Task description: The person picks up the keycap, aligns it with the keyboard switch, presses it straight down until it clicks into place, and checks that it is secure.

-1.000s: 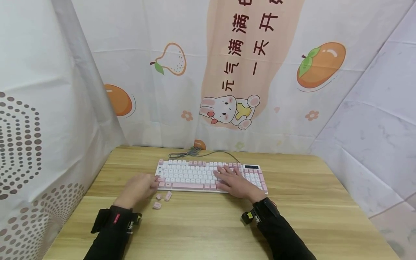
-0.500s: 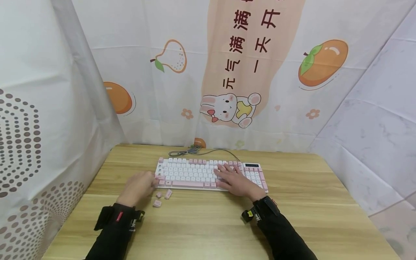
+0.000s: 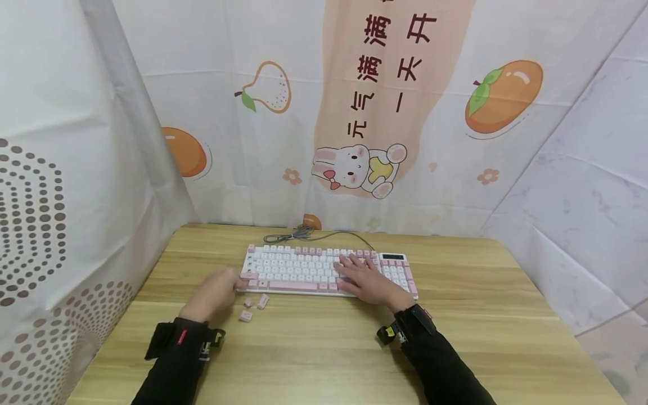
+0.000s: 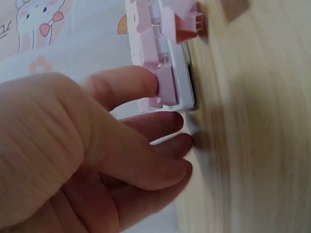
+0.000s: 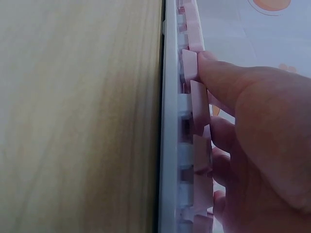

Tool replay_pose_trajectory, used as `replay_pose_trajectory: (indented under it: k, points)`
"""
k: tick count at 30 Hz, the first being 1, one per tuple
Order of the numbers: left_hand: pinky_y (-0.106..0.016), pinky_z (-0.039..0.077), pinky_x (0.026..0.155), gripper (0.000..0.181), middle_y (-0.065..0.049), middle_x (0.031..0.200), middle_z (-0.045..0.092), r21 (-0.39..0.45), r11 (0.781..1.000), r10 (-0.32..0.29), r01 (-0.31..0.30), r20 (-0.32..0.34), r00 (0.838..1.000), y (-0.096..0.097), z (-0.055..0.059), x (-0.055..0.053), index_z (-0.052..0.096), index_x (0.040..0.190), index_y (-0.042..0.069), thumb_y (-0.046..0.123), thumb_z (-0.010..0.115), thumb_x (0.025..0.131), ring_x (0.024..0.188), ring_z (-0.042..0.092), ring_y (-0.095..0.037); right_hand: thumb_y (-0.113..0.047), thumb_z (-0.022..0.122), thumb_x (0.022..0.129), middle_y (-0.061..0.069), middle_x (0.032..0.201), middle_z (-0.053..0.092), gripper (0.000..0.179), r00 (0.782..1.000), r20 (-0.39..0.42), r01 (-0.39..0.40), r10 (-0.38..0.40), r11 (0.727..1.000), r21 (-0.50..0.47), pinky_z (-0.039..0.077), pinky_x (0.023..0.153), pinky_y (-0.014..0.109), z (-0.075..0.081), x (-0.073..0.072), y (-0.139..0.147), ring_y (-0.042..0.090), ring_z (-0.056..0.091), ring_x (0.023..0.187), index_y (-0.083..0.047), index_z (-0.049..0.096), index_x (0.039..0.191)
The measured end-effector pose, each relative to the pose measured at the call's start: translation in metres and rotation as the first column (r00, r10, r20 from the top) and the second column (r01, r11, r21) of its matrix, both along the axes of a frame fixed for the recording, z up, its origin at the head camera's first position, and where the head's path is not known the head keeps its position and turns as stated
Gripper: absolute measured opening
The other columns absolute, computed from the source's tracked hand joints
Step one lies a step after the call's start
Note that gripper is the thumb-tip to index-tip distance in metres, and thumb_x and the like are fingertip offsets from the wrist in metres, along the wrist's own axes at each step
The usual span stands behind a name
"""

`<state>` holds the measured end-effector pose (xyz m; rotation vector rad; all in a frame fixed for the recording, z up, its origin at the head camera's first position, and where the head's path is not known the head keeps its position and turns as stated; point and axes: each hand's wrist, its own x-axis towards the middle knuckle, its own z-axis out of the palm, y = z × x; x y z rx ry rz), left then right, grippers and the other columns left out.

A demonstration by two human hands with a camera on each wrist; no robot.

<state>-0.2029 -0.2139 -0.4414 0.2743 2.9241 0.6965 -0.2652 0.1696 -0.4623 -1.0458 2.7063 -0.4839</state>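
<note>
A white and pink keyboard (image 3: 298, 275) lies on the wooden table. My left hand (image 3: 215, 289) is at its near left corner. In the left wrist view, the index fingertip (image 4: 148, 82) presses against a pink corner keycap (image 4: 166, 86), while the thumb and other fingers hang relaxed beside the keyboard's end. My right hand (image 3: 367, 281) rests with fingers spread across the right-hand keys; its thumb (image 5: 214, 68) touches a pink front-row key (image 5: 190, 65). Three loose pink keycaps, one nearest me (image 3: 245, 316), one small (image 3: 248, 302) and one longer (image 3: 263, 301), lie before the keyboard.
A grey cable (image 3: 288, 236) is bundled behind the keyboard, near the printed curtain (image 3: 253, 157) at the table's back edge. Another white sheet (image 3: 101, 197) hangs along the left side. The wooden table (image 3: 324, 354) extends in front of the keyboard.
The left fingers have shifted slightly down and left, from the keyboard's left edge to its near corner. The right hand and the loose keycaps stay put. The head view has tilted a little.
</note>
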Motion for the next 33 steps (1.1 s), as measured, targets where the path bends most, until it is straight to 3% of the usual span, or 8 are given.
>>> replay_pose_trajectory:
  k: [3,6,11,17,24,28,31,33]
  points:
    - [-0.034,0.051,0.070,0.040,-0.016,0.116,0.073,0.056,0.998,0.001,-0.004,0.045,0.999,-0.003,-0.001,0.000,0.079,0.107,0.006,-0.020,0.062,0.081,0.083,0.060,-0.021,-0.041,0.043,0.109,0.014,0.166,0.020,0.058,1.000,0.000,0.001,-0.001,1.000,0.006,-0.001,0.121,0.061,-0.001,0.000,0.001,0.037,0.008,0.154,-0.013,0.033,0.160]
    - [-0.047,0.055,0.091,0.039,-0.019,0.126,0.068,0.070,0.998,-0.004,0.001,0.055,0.998,-0.006,-0.002,-0.001,0.079,0.107,0.006,-0.019,0.063,0.082,0.106,0.065,-0.036,-0.043,0.042,0.109,0.013,0.166,0.018,0.059,1.000,0.002,0.006,-0.006,1.000,0.009,-0.001,0.121,0.061,-0.002,0.001,0.001,0.036,0.008,0.154,-0.014,0.032,0.160]
    - [-0.061,0.040,0.107,0.041,-0.024,0.136,0.060,0.086,0.996,-0.026,0.022,0.043,0.999,-0.008,-0.007,-0.003,0.079,0.105,0.006,-0.022,0.063,0.079,0.131,0.050,-0.049,-0.041,0.043,0.109,0.013,0.166,0.018,0.058,1.000,0.019,0.014,-0.014,1.000,0.008,-0.001,0.121,0.060,-0.006,0.003,0.002,0.036,0.007,0.154,-0.015,0.032,0.160]
    - [-0.061,0.042,0.106,0.055,-0.024,0.134,0.062,0.101,0.994,-0.032,0.032,-0.006,0.999,-0.009,-0.010,-0.003,0.079,0.106,0.005,-0.029,0.058,0.070,0.128,0.052,-0.048,-0.038,0.044,0.109,0.017,0.165,0.021,0.058,1.000,0.010,-0.004,0.004,1.000,-0.017,0.000,0.120,0.064,-0.007,0.006,0.001,0.040,0.010,0.153,-0.010,0.033,0.159]
    - [-0.060,0.044,0.104,0.059,-0.020,0.129,0.065,0.192,0.977,-0.066,0.095,-0.153,0.986,-0.005,0.000,-0.004,0.078,0.106,0.007,-0.031,0.056,0.067,0.121,0.059,-0.044,-0.038,0.044,0.109,0.017,0.165,0.020,0.058,1.000,0.015,-0.005,0.006,0.999,-0.042,-0.002,0.120,0.063,-0.003,0.006,0.000,0.039,0.009,0.153,-0.010,0.033,0.159]
    - [-0.041,0.059,0.084,0.054,-0.010,0.108,0.073,0.258,0.959,-0.075,0.114,-0.156,0.985,-0.002,0.009,-0.003,0.079,0.101,0.007,-0.029,0.056,0.068,0.094,0.069,-0.028,-0.039,0.044,0.109,0.016,0.166,0.020,0.058,1.000,0.010,-0.004,0.005,0.999,-0.035,-0.002,0.120,0.063,-0.001,0.004,0.000,0.038,0.009,0.153,-0.011,0.034,0.159]
    - [-0.028,0.055,0.067,0.055,-0.002,0.092,0.072,0.275,0.953,-0.099,0.131,-0.126,0.987,-0.001,0.012,-0.004,0.079,0.097,0.007,-0.027,0.050,0.066,0.078,0.064,-0.017,-0.039,0.044,0.109,0.016,0.166,0.021,0.058,1.000,0.008,-0.007,0.007,0.999,-0.038,-0.002,0.120,0.063,0.000,0.003,0.000,0.038,0.009,0.153,-0.011,0.034,0.159]
    - [-0.028,0.053,0.065,0.053,0.000,0.086,0.070,0.281,0.948,-0.125,0.152,-0.111,0.986,-0.001,0.012,-0.004,0.079,0.093,0.007,-0.024,0.048,0.065,0.076,0.061,-0.016,-0.039,0.044,0.109,0.016,0.166,0.021,0.058,1.000,0.005,-0.009,0.009,0.999,-0.038,-0.001,0.120,0.063,0.000,0.003,0.001,0.038,0.009,0.153,-0.011,0.034,0.159]
